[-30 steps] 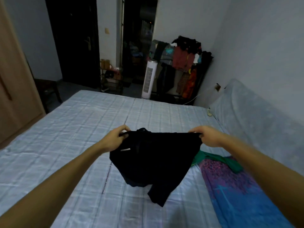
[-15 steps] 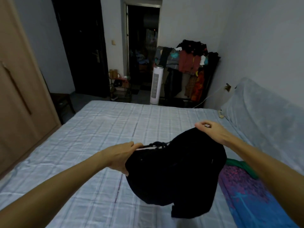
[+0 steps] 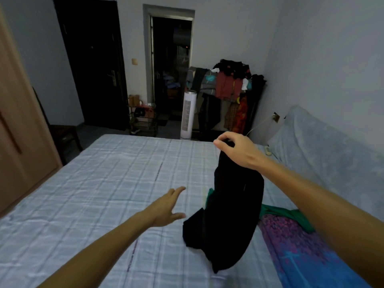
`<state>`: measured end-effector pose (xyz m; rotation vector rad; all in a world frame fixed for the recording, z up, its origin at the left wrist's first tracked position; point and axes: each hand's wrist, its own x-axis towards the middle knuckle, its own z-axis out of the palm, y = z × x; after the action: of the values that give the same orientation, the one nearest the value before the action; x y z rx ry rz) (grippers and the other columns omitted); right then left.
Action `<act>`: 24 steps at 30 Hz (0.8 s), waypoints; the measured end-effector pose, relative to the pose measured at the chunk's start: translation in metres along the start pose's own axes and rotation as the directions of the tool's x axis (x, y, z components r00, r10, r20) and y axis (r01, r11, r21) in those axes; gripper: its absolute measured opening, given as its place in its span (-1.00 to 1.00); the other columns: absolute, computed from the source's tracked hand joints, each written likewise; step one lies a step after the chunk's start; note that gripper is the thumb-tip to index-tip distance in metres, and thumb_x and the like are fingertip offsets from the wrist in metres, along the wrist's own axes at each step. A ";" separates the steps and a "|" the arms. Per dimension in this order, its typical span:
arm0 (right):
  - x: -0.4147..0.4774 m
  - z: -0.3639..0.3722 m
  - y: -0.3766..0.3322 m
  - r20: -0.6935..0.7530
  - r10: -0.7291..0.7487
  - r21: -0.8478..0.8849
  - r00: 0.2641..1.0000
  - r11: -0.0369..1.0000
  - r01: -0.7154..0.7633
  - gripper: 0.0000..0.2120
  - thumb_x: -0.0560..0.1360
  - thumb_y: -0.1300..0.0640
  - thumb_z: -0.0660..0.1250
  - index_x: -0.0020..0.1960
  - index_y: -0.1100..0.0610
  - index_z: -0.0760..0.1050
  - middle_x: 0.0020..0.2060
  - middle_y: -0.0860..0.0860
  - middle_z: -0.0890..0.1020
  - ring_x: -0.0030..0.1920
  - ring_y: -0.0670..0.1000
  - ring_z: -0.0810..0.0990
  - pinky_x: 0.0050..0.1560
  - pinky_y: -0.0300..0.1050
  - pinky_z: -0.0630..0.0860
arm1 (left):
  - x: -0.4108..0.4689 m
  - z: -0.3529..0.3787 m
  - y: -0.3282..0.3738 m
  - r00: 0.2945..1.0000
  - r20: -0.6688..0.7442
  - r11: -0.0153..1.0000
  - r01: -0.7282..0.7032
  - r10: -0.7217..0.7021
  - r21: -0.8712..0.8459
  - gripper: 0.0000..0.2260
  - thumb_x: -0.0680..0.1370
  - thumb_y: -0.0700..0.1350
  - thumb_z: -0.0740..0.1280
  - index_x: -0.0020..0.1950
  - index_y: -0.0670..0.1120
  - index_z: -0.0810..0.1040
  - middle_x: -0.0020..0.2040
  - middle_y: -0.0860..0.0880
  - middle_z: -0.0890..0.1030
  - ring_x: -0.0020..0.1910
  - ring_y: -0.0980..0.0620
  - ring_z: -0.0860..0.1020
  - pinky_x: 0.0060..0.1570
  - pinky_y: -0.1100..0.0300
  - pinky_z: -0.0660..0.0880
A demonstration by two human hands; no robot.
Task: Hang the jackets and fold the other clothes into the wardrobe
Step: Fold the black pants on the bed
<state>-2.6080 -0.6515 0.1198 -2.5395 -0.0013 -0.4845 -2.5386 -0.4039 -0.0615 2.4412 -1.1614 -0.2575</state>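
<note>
Left hand (image 3: 166, 206) has let go, fingers spread; right hand (image 3: 236, 149) pinches black garment (image 3: 232, 215) over bed (image 3: 104, 183).

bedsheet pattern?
Pale blue-grey plaid bedsheet, with thin darker and white grid lines; only the head view shows it.

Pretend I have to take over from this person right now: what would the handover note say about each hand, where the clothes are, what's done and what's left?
The right hand is raised, pinching the top of the black garment, which hangs down to about the sheet.
The left hand is open, fingers straight, over the bed, holding nothing.
A green garment and a purple-blue patterned cloth lie on the bed's right side.
The wardrobe stands at far left; its door appears closed.
Done: nothing folded or put away that I can see.
Left: fold the black garment, then the rest, and put them in the wardrobe.
</note>
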 end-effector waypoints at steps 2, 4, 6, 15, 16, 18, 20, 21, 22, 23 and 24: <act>-0.004 -0.011 -0.004 -0.005 -0.086 -0.067 0.996 0.994 0.085 -0.66 0.52 -0.23 0.17 0.00 -0.02 0.57 -0.08 -0.15 0.62 -0.04 -0.12 0.56 0.02 -0.07 0.49 | 0.013 0.012 0.018 1.000 -0.021 0.998 -0.012 0.011 -0.066 -0.15 0.45 0.18 0.38 0.51 0.12 -0.15 0.39 -0.06 0.23 0.26 -0.09 0.43 0.18 0.01 0.45; -0.010 -0.022 -0.003 -0.019 -0.153 -0.099 0.988 0.984 0.151 -0.58 0.52 -0.26 0.10 -0.08 0.01 0.58 -0.23 -0.11 0.63 -0.19 -0.11 0.57 -0.10 0.02 0.51 | 0.023 0.019 0.027 0.998 -0.061 0.991 -0.019 0.011 -0.136 -0.11 0.44 0.12 0.41 0.52 0.09 -0.17 0.41 -0.06 0.18 0.27 -0.10 0.42 0.21 0.03 0.44; -0.015 -0.030 0.003 -0.051 -0.212 -0.115 0.976 0.972 0.205 -0.55 0.54 -0.23 0.05 -0.13 0.01 0.61 -0.45 -0.15 0.54 -0.38 -0.11 0.52 -0.23 0.08 0.48 | 0.034 0.021 0.028 0.996 -0.084 0.970 0.014 -0.035 -0.241 -0.11 0.44 0.02 0.42 0.53 0.03 -0.15 0.44 -0.09 0.12 0.35 -0.11 0.34 0.25 0.06 0.40; -0.016 -0.034 0.014 -0.251 -0.155 -0.078 0.956 0.987 0.139 -0.55 0.65 -0.08 0.00 -0.17 -0.06 0.61 -0.65 -0.13 0.46 -0.53 -0.13 0.50 -0.34 -0.36 0.42 | 0.045 0.040 0.014 0.950 0.310 0.856 0.135 0.031 -0.498 0.23 0.10 0.12 0.59 0.53 0.10 -0.17 0.36 -0.01 0.35 0.33 0.00 0.40 0.22 0.18 0.42; -0.016 -0.035 0.012 -0.272 -0.131 -0.077 0.953 0.990 0.115 -0.55 0.65 -0.03 0.01 -0.19 -0.01 0.62 -0.66 -0.17 0.43 -0.54 -0.17 0.48 -0.39 -0.42 0.34 | 0.044 0.049 0.019 0.954 0.294 0.868 0.092 0.065 -0.489 0.18 0.10 0.12 0.58 0.52 0.11 -0.11 0.31 0.04 0.40 0.28 0.06 0.43 0.19 0.22 0.43; -0.014 -0.036 0.012 -0.335 -0.062 -0.040 0.940 0.998 0.051 -0.51 0.65 -0.05 0.00 -0.23 0.05 0.61 -0.69 -0.09 0.37 -0.57 -0.12 0.43 -0.43 -0.43 0.29 | 0.043 0.070 0.033 0.967 0.225 0.861 0.015 0.117 -0.509 0.14 0.14 0.09 0.61 0.50 0.16 -0.07 0.38 0.12 0.33 0.33 0.13 0.37 0.25 0.23 0.38; -0.010 -0.035 0.014 -0.403 0.014 0.020 0.915 1.000 -0.007 -0.44 0.64 -0.11 -0.04 -0.27 0.07 0.61 -0.62 0.00 0.43 -0.54 -0.06 0.45 -0.36 -0.47 0.30 | 0.043 0.092 0.051 0.986 0.124 0.786 -0.009 0.108 -0.618 0.12 0.17 0.10 0.61 0.50 0.19 -0.08 0.40 0.18 0.29 0.35 0.21 0.32 0.30 0.23 0.35; -0.008 -0.034 0.014 -0.426 0.045 0.040 0.904 0.999 -0.030 -0.41 0.64 -0.12 -0.05 -0.28 0.09 0.61 -0.55 0.07 0.50 -0.49 -0.06 0.49 -0.28 -0.48 0.31 | 0.044 0.102 0.061 0.995 0.079 0.737 0.008 0.061 -0.675 0.09 0.19 0.10 0.60 0.50 0.19 -0.05 0.37 0.20 0.33 0.32 0.24 0.34 0.28 0.27 0.36; -0.007 -0.032 0.013 -0.445 0.064 0.051 0.893 0.998 -0.046 -0.40 0.64 -0.13 -0.06 -0.30 0.10 0.61 -0.49 0.09 0.56 -0.43 -0.08 0.52 -0.21 -0.43 0.34 | 0.045 0.109 0.072 0.999 0.032 0.695 0.022 0.002 -0.719 0.00 0.22 0.09 0.59 0.48 0.19 0.02 0.30 0.23 0.39 0.27 0.25 0.39 0.22 0.34 0.38; -0.006 -0.031 0.012 -0.460 0.069 0.052 0.885 0.997 -0.051 -0.39 0.64 -0.13 -0.06 -0.31 0.09 0.61 -0.45 0.06 0.59 -0.38 -0.12 0.55 -0.16 -0.37 0.37 | 0.047 0.115 0.079 0.999 -0.011 0.674 0.026 -0.050 -0.738 -0.11 0.26 0.06 0.57 0.44 0.19 0.10 0.23 0.24 0.44 0.21 0.25 0.43 0.15 0.39 0.39; -0.005 -0.032 0.010 -0.472 0.070 0.051 0.879 0.997 -0.052 -0.39 0.64 -0.12 -0.05 -0.33 0.09 0.60 -0.44 0.01 0.60 -0.35 -0.16 0.55 -0.15 -0.37 0.37 | 0.049 0.117 0.084 0.996 -0.046 0.674 0.019 -0.078 -0.739 -0.22 0.30 0.03 0.55 0.39 0.18 0.19 0.17 0.25 0.48 0.16 0.24 0.47 0.11 0.41 0.41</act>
<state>-2.6229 -0.6757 0.1380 -2.3115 0.2481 -1.0590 -2.6058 -0.5230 -0.1277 1.7264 -0.7398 -0.5339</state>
